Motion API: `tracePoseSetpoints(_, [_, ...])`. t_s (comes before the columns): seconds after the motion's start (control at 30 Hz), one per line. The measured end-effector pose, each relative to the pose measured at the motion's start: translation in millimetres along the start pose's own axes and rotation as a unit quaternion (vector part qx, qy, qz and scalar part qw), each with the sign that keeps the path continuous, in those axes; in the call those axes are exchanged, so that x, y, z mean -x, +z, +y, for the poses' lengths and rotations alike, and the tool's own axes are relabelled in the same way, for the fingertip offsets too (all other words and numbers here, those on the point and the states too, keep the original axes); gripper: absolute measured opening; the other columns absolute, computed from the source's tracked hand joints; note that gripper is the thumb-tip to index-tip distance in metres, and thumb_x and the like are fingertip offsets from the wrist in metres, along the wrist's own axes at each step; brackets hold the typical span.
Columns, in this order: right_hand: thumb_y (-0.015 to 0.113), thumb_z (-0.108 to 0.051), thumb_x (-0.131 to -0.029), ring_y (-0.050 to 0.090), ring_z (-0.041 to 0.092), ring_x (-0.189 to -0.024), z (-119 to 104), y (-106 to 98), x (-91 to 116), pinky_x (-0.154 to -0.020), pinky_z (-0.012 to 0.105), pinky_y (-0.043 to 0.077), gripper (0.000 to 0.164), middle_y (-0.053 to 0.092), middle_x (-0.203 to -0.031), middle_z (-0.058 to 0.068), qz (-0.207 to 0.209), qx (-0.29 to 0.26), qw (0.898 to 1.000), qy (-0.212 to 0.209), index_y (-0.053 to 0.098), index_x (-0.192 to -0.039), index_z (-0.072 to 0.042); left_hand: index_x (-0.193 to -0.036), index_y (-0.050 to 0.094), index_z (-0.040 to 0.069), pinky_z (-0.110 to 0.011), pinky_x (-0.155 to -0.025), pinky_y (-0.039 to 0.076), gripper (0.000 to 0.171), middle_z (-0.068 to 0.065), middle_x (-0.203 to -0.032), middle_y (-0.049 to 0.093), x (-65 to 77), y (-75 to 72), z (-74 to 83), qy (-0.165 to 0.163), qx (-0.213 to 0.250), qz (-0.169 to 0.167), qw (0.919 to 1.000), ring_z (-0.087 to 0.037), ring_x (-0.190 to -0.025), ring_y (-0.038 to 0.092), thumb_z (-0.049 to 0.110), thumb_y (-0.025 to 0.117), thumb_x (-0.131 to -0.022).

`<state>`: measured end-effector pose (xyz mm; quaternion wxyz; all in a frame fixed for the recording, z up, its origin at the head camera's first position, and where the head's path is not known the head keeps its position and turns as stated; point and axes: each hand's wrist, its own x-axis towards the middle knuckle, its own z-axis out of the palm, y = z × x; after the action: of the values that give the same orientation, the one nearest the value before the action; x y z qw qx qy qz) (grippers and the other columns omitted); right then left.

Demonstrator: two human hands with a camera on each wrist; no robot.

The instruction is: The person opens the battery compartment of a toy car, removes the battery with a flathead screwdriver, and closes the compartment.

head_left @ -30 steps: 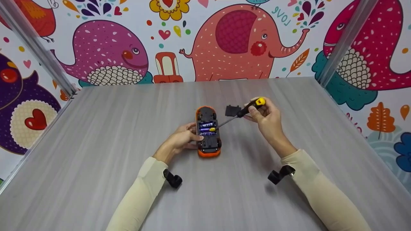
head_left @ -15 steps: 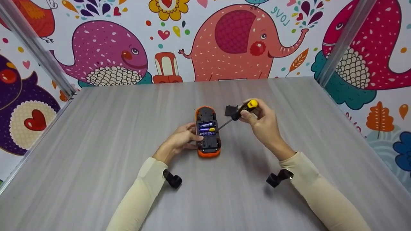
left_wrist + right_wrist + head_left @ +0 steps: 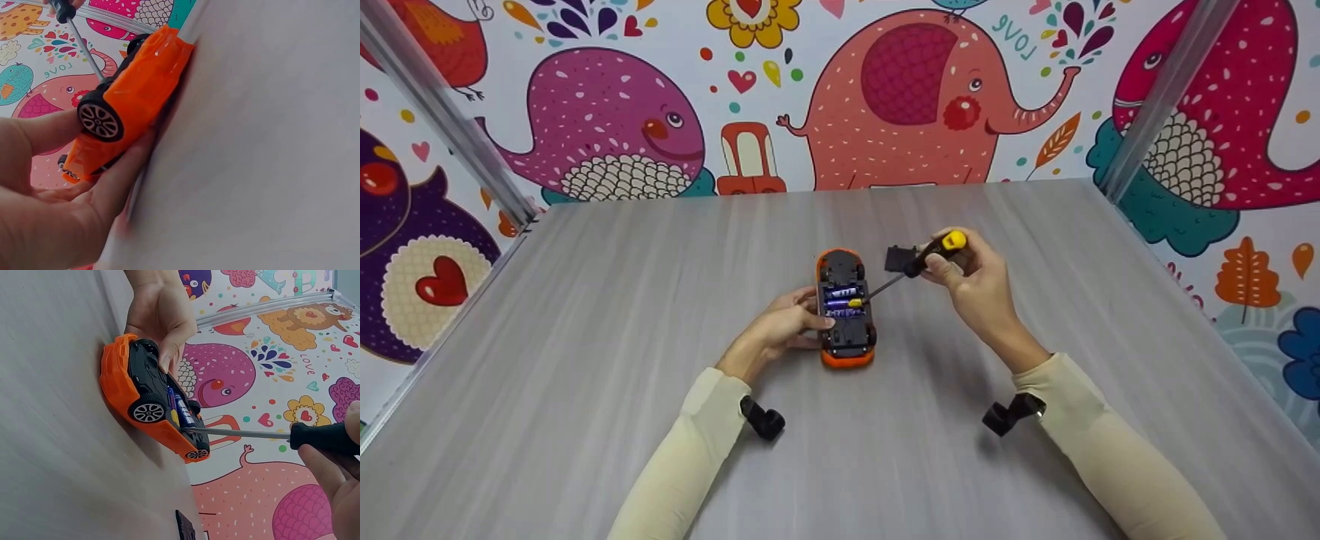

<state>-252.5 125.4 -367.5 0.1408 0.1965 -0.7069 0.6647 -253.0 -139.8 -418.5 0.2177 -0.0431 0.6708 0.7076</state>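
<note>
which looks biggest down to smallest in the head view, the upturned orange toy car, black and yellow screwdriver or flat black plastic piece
By visible area:
1. Orange toy car
2. Black and yellow screwdriver, long but thin
3. Flat black plastic piece, slightly overlapped

Orange toy car [image 3: 849,342] upside down, black underside up, lengthwise near to far, left side gripped by left hand [image 3: 781,324]. Purple batteries [image 3: 844,293] exposed mid-underside, middle one yellow-ended. Screwdriver [image 3: 915,267], black handle, yellow butt, in right hand [image 3: 981,283], slants down left, tip at right edge beside batteries. Flat black cover [image 3: 897,259] lies right of car's far end.
</note>
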Motion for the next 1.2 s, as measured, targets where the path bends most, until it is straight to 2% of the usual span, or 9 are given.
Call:
tracePoseSetpoints(0.23, [0.069, 0.001, -0.09, 0.069, 0.014, -0.096, -1, 2, 0, -0.081, 0.028, 0.061, 0.031, 0.061, -0.103, 0.008, -0.006, 0.022, 1.0, 0.006, 0.059, -0.12, 0.005, -0.158, 0.024, 0.005, -0.058, -0.109, 0.046, 0.078, -0.017, -0.159, 0.039, 0.5, -0.8, -0.3, -0.002, 0.001, -0.001, 1.0, -0.038, -0.137, 0.05, -0.008, 0.058, -0.089])
tracePoseSetpoints(0.63, [0.065, 0.0, -0.094, 0.07, 0.014, -0.094, 7, -5, -4, -0.078, 0.03, 0.062, 0.029, 0.064, -0.101, 0.007, 0.01, -0.034, 0.998, 0.055, 0.055, -0.12, 0.005, -0.158, 0.027, 0.008, -0.058, -0.108, 0.047, 0.077, -0.017, -0.156, 0.043, -0.4, -2.2, -1.1, -0.002, 0.0, -0.006, 1.0, -0.036, -0.134, 0.052, -0.007, 0.059, -0.09])
tracePoseSetpoints(0.83, [0.062, -0.001, -0.096, 0.07, 0.016, -0.098, 13, -10, -6, -0.079, 0.033, 0.062, 0.026, 0.066, -0.107, 0.012, 0.018, -0.053, 0.996, 0.072, 0.054, -0.12, 0.004, -0.157, 0.027, 0.008, -0.059, -0.108, 0.046, 0.077, -0.017, -0.155, 0.043, -1.0, -3.4, -0.6, -0.005, 0.002, -0.005, 1.0, -0.036, -0.134, 0.053, -0.008, 0.059, -0.09])
tracePoseSetpoints(0.87, [0.062, -0.002, -0.097, 0.07, 0.016, -0.099, 15, -12, -6, -0.08, 0.033, 0.062, 0.024, 0.065, -0.109, 0.014, 0.022, -0.057, 0.995, 0.08, 0.054, -0.119, 0.002, -0.157, 0.027, 0.008, -0.059, -0.108, 0.046, 0.076, -0.017, -0.155, 0.043, -1.3, -3.5, -0.4, -0.005, 0.003, -0.006, 1.0, -0.036, -0.134, 0.053, -0.008, 0.059, -0.09])
tracePoseSetpoints(1.07, [0.056, -0.005, -0.1, 0.07, 0.011, -0.096, 33, -21, -8, -0.079, 0.032, 0.062, 0.022, 0.068, -0.103, 0.007, 0.06, -0.101, 0.984, 0.132, 0.052, -0.12, 0.002, -0.157, 0.027, 0.007, -0.059, -0.109, 0.045, 0.077, -0.016, -0.157, 0.041, -1.6, -3.8, -1.0, -0.004, 0.007, -0.007, 0.9999, -0.037, -0.135, 0.051, -0.01, 0.058, -0.089])
tracePoseSetpoints(1.2, [0.052, -0.003, -0.102, 0.072, 0.01, -0.093, 45, -24, -8, -0.079, 0.033, 0.062, 0.017, 0.069, -0.098, 0.003, 0.075, -0.135, 0.978, 0.139, 0.051, -0.117, 0.005, -0.157, 0.028, 0.007, -0.06, -0.109, 0.045, 0.076, -0.017, -0.157, 0.041, -0.7, -3.4, -1.6, -0.003, 0.007, -0.004, 1.0, -0.037, -0.136, 0.05, -0.01, 0.058, -0.089])
